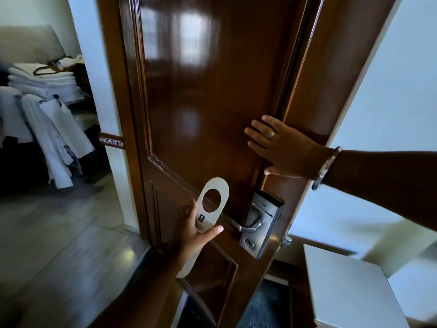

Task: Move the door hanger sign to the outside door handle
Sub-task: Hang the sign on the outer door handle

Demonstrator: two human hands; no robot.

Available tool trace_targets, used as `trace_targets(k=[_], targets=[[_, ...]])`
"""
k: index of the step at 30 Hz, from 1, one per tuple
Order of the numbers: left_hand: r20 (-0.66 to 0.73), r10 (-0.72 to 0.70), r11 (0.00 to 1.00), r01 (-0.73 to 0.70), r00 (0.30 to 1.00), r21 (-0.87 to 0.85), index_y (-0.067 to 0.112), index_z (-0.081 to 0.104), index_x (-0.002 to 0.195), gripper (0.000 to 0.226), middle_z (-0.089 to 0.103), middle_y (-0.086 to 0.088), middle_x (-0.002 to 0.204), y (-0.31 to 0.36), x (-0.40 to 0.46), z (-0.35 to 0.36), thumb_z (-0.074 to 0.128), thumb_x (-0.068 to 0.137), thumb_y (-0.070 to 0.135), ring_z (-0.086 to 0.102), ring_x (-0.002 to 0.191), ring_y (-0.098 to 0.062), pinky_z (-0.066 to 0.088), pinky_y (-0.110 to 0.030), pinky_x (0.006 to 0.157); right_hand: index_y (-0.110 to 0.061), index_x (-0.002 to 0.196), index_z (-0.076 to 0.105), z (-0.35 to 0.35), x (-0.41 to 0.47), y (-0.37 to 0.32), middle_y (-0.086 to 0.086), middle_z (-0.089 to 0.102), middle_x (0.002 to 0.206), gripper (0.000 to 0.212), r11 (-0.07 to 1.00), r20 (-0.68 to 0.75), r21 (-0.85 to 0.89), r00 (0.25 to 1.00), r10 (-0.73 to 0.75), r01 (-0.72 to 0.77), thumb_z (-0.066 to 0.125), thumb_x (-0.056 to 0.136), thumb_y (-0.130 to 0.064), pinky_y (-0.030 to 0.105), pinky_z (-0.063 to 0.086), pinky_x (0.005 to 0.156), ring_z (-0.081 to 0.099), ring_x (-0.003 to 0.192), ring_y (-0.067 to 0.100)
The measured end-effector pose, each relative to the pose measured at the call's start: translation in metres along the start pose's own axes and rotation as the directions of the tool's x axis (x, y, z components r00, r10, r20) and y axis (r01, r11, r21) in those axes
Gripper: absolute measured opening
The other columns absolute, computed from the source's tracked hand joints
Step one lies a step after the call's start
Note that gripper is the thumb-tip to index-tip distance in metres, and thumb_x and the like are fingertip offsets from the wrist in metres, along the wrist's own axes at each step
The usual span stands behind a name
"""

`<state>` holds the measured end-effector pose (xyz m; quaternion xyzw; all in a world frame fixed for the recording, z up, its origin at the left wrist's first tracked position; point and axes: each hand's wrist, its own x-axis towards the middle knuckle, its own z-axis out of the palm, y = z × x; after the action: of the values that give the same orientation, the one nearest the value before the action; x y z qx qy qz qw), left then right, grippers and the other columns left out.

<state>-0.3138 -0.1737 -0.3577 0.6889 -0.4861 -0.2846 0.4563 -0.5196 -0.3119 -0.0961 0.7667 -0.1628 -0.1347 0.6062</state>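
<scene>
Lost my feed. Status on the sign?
Left hand holds sign, not yet on handle. Right hand braces door edge. Nothing blocking.

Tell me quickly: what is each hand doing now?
Left hand: closed on the door hanger sign.
Right hand: open, flat on the door edge.

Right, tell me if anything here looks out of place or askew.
Only the door hanger sign: it is in the left hand, tilted, its hole not over the door handle. Linens beyond the doorway hang untidily. No damage shows.
</scene>
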Motion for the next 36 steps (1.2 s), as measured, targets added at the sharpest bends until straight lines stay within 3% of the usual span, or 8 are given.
trace_targets(k=[6, 13, 18, 22, 26, 29, 32, 36], targets=[[0.142, -0.061, 0.998, 0.066, 0.988, -0.026, 0.037, 0.007, 0.157, 0.131, 0.026, 0.003, 0.16, -0.003, 0.022, 0.022, 0.084, 0.055, 0.069, 0.033, 0.141, -0.016, 0.034, -0.034, 0.104, -0.01, 0.155, 0.011, 0.023, 0.0, 0.001, 0.022, 0.0, 0.163, 0.086, 0.997, -0.038, -0.07, 0.999, -0.019, 0.016, 0.027, 0.094, -0.068, 0.054, 0.0, 0.12, 0.001, 0.15, 0.041], [0.255, 0.028, 0.997, -0.007, 0.967, -0.083, 0.03, 0.038, 0.147, 0.1, 0.049, 0.005, 0.14, 0.013, 0.052, 0.056, 0.092, 0.064, 0.046, 0.05, 0.13, -0.017, 0.043, -0.02, 0.096, -0.014, 0.156, 0.011, 0.046, -0.002, 0.001, 0.021, 0.002, 0.163, 0.081, 0.996, -0.052, -0.08, 0.998, -0.028, 0.024, 0.031, 0.095, -0.065, 0.053, 0.004, 0.12, 0.003, 0.15, 0.04], [0.244, 0.055, 0.981, -0.007, 0.968, -0.196, 0.044, 0.051, 0.129, 0.086, 0.064, 0.02, 0.123, 0.0, 0.055, 0.077, 0.094, 0.054, 0.052, 0.062, 0.114, -0.002, 0.05, -0.012, 0.086, -0.014, 0.155, 0.014, 0.059, 0.0, 0.005, 0.02, 0.008, 0.163, 0.082, 0.997, -0.072, -0.08, 0.997, -0.021, 0.015, 0.031, 0.094, -0.066, 0.052, 0.006, 0.12, 0.008, 0.15, 0.04], [0.213, -0.014, 0.949, 0.08, 0.977, -0.304, 0.046, 0.054, 0.127, 0.098, 0.063, 0.001, 0.121, -0.008, 0.054, 0.111, 0.09, 0.039, 0.071, 0.062, 0.113, -0.016, 0.056, -0.035, 0.094, -0.014, 0.154, 0.018, 0.066, 0.001, 0.005, 0.02, 0.012, 0.163, 0.081, 0.997, -0.089, -0.08, 0.996, -0.018, 0.01, 0.031, 0.094, -0.066, 0.052, 0.007, 0.12, 0.012, 0.149, 0.04], [0.179, -0.01, 0.967, 0.055, 0.984, -0.248, 0.068, 0.055, 0.1, 0.067, 0.065, 0.013, 0.108, -0.01, 0.069, 0.122, 0.088, 0.043, 0.074, 0.065, 0.1, -0.007, 0.051, -0.009, 0.07, -0.013, 0.154, 0.016, 0.074, 0.003, 0.005, 0.021, 0.011, 0.163, 0.081, 0.997, -0.076, -0.076, 0.997, -0.033, 0.027, 0.033, 0.094, -0.064, 0.052, 0.008, 0.12, 0.012, 0.149, 0.041], [0.181, 0.044, 0.98, -0.007, 0.982, -0.199, 0.048, 0.062, 0.11, 0.068, 0.072, 0.013, 0.104, -0.015, 0.083, 0.116, 0.091, 0.051, 0.067, 0.07, 0.097, -0.009, 0.057, -0.019, 0.072, -0.011, 0.154, 0.015, 0.081, 0.003, 0.005, 0.022, 0.01, 0.163, 0.08, 0.996, -0.069, -0.078, 0.997, -0.037, 0.032, 0.033, 0.096, -0.062, 0.052, 0.009, 0.12, 0.011, 0.149, 0.041], [0.226, 0.095, 0.99, -0.068, 0.969, -0.125, 0.054, 0.06, 0.109, 0.069, 0.067, 0.026, 0.108, -0.01, 0.09, 0.11, 0.086, 0.049, 0.074, 0.066, 0.097, 0.003, 0.057, -0.016, 0.07, -0.011, 0.154, 0.017, 0.085, 0.002, 0.003, 0.023, 0.01, 0.162, 0.078, 0.997, -0.071, -0.072, 0.997, -0.036, 0.031, 0.034, 0.097, -0.061, 0.052, 0.01, 0.12, 0.012, 0.149, 0.042], [0.154, 0.136, 0.977, -0.107, 0.979, -0.183, 0.043, 0.056, 0.107, 0.075, 0.061, 0.008, 0.117, 0.003, 0.075, 0.134, 0.088, 0.047, 0.072, 0.064, 0.101, -0.011, 0.063, -0.039, 0.075, -0.012, 0.154, 0.019, 0.086, 0.005, 0.007, 0.023, 0.012, 0.162, 0.081, 0.996, -0.072, -0.086, 0.997, -0.028, 0.022, 0.036, 0.094, -0.063, 0.053, 0.011, 0.12, 0.013, 0.148, 0.042]])
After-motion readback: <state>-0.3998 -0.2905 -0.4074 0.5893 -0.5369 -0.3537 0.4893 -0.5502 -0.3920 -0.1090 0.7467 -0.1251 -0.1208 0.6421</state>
